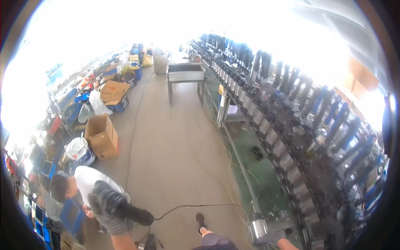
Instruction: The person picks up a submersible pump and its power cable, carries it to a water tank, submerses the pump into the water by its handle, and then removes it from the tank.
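My left hand (111, 206), in a dark grey glove, is closed round a black corded tool (139, 216). The tool's exact kind is hard to make out. From its right end a black cord (189, 206) runs across the floor to the right. At the lower right, my right hand (271, 237), also gloved in grey, has its fingers closed at the base of a shiny metal cylinder (258, 227). Part of that hand is blurred. Below the tool, a small black and silver object (150, 242) shows at the picture's lower edge.
A person in a white top (89, 177) bends close on my left. Along the right runs a long rack line (266, 125) with dark upright parts. Ahead stands a metal table (186, 76). Cardboard boxes (102, 136) and bags (79, 150) line the left. Cables (227, 150) lie along the floor.
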